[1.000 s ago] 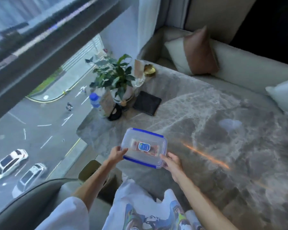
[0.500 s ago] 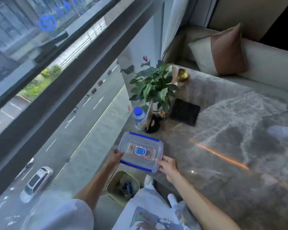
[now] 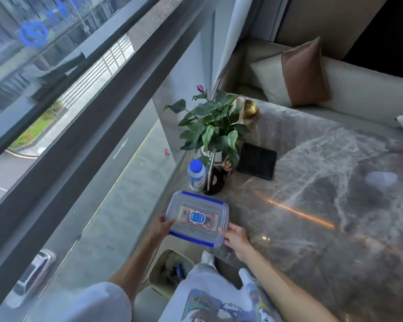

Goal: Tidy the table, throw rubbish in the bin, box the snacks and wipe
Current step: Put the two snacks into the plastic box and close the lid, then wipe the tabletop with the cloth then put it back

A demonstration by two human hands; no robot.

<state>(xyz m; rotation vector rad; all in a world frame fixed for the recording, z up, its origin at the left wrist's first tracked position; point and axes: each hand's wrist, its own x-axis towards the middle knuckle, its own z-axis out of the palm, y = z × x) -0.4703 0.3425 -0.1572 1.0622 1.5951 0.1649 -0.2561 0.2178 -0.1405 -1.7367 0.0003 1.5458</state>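
Observation:
A clear plastic snack box (image 3: 197, 218) with a blue-rimmed lid lies at the near left corner of the grey marble table (image 3: 323, 205); a red snack packet shows through the lid. My left hand (image 3: 159, 227) grips the box's left edge. My right hand (image 3: 235, 237) holds its near right corner, fingers against the lid. Below the table edge a beige bin (image 3: 170, 273) stands on the floor with rubbish inside.
Behind the box stand a white bottle with a blue cap (image 3: 196, 175), a black stand (image 3: 214, 182), a potted plant (image 3: 213, 129), a black pad (image 3: 257, 161) and a gold bowl (image 3: 250, 108). A sofa with cushions (image 3: 298, 73) runs along the far side. A large window is at left.
The view swung left and up, bringing the bin into sight. The box moved toward the table's left corner, near the bottle, with both hands still on it.

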